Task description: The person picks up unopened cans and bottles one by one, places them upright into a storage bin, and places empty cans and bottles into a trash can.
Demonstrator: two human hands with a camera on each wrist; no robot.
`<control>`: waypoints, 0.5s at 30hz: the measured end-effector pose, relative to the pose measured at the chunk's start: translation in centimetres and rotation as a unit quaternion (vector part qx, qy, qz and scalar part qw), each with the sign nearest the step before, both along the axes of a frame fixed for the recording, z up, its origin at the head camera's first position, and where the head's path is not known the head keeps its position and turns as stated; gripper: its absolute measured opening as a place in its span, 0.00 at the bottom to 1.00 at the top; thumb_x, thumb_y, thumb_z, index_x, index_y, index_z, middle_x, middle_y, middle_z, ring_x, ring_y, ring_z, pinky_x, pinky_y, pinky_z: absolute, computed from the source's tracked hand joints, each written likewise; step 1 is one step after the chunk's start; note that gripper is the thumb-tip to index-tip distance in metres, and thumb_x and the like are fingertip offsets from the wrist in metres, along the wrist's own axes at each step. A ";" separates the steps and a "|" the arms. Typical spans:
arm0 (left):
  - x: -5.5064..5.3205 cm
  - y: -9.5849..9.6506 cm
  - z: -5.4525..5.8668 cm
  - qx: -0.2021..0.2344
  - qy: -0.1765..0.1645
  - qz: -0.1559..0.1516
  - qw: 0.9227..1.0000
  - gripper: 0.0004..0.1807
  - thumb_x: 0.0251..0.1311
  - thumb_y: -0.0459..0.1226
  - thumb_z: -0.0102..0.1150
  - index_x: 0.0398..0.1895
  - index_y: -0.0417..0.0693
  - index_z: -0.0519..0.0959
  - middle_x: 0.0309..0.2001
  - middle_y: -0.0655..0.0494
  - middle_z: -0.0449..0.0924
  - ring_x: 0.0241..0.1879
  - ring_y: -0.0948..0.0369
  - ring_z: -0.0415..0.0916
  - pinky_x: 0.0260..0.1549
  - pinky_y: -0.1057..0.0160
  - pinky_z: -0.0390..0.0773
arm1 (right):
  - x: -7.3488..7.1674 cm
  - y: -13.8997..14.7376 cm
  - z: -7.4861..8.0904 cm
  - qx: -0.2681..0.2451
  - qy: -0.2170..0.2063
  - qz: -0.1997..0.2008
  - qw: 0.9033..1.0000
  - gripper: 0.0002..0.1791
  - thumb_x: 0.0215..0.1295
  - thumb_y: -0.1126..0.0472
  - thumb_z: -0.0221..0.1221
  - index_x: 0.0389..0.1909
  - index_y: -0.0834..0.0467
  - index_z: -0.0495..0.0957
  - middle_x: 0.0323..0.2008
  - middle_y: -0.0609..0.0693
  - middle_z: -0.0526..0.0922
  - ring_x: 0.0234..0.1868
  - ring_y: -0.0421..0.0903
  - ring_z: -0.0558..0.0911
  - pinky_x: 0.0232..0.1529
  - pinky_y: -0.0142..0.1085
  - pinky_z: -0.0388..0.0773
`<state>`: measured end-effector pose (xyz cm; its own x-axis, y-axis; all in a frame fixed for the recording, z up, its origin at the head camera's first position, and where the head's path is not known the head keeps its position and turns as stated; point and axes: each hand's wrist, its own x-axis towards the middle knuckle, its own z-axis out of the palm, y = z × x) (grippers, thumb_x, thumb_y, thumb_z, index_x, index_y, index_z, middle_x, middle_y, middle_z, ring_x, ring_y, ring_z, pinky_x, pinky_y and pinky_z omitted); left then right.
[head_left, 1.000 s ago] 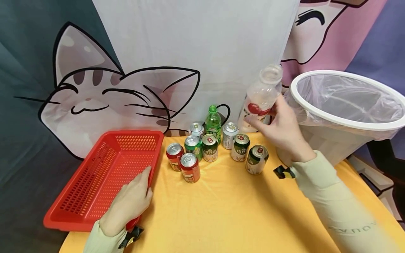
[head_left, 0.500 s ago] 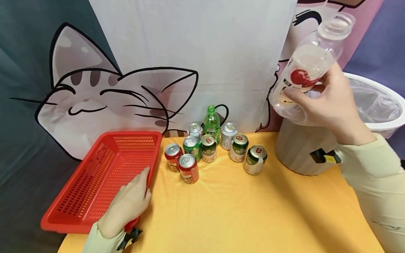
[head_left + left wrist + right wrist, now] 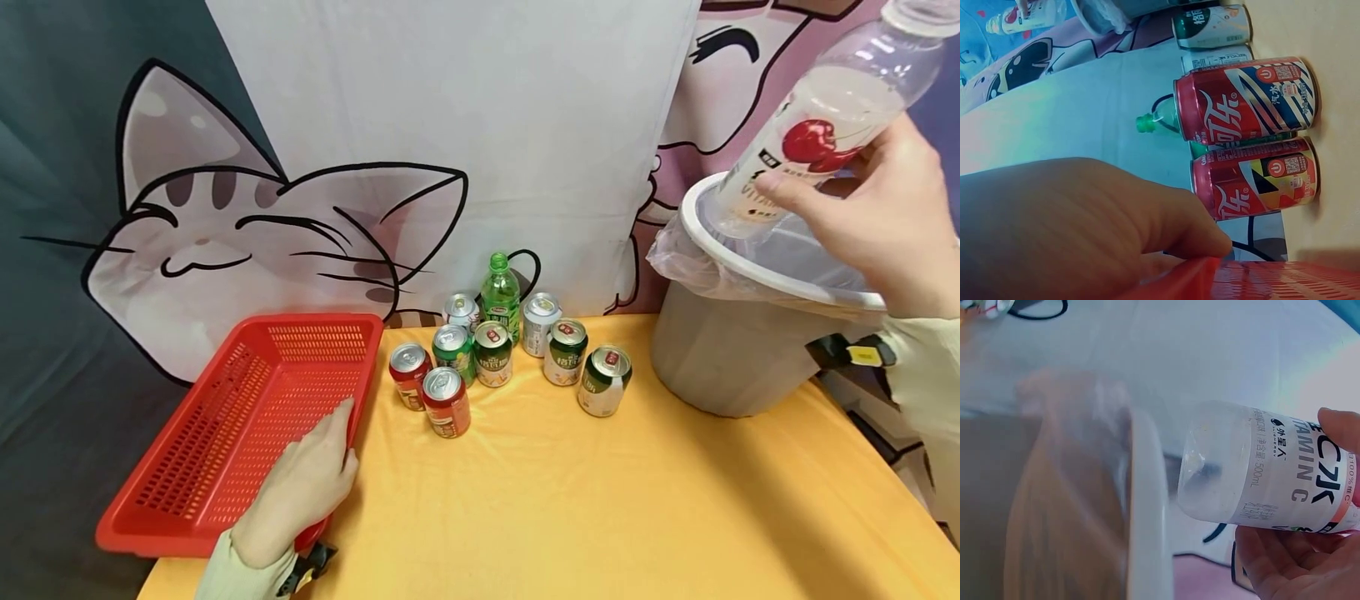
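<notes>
My right hand [image 3: 892, 217] grips a clear plastic bottle [image 3: 810, 142] with a cherry label, tilted over the mouth of a grey trash bin [image 3: 720, 350]. In the right wrist view, the bottle's base [image 3: 1210, 469] is beside the bin's white rim [image 3: 1150, 512], with thumb and fingers around its label. My left hand [image 3: 303, 475] holds the right edge of a red plastic basket [image 3: 247, 417]. From the left wrist, its thumb and fingers pinch the basket rim [image 3: 1200, 275], just below two red cola cans [image 3: 1254, 178].
On the yellow-covered table [image 3: 525, 500] stand several drink cans, among them a red can [image 3: 447, 404] and a green-and-white can [image 3: 604, 383]. A green bottle [image 3: 501, 292] stands behind them. A plastic liner [image 3: 690, 262] hangs over the bin's rim. A cartoon cloth [image 3: 525, 125] hangs behind.
My right hand has carried the clear bottle rightward and up from behind the cans to over the bin. The left hand stays on the basket; the cans stand as before.
</notes>
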<state>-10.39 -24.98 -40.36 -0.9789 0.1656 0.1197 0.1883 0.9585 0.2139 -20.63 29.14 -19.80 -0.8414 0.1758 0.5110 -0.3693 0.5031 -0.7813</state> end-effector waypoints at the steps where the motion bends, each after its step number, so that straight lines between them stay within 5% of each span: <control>1: 0.0 0.0 0.0 0.000 0.002 -0.001 1.000 0.35 0.66 0.34 0.56 0.75 0.31 0.62 0.63 0.28 0.77 0.54 0.33 0.81 0.47 0.33 0.80 | -0.1 0.4 -0.1 0.000 0.001 -0.005 1.000 0.36 0.54 0.70 0.74 0.63 0.46 0.74 0.48 0.34 0.81 0.43 0.28 0.82 0.41 0.13 0.75; 15: -0.5 0.3 -0.2 0.009 0.042 -0.007 0.999 0.34 0.65 0.32 0.56 0.73 0.29 0.63 0.60 0.30 0.79 0.45 0.34 0.84 0.38 0.35 0.82 | -0.6 5.3 -2.0 0.055 -0.014 -0.058 0.997 0.40 0.55 0.68 0.73 0.65 0.39 0.68 0.47 0.25 0.74 0.44 0.23 0.74 0.44 0.09 0.71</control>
<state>-10.85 -24.65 -40.57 -0.9630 0.1759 0.2041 0.2193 0.9519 0.2142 -21.27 34.40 -21.81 -0.8333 0.2168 0.5086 -0.2817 0.6251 -0.7279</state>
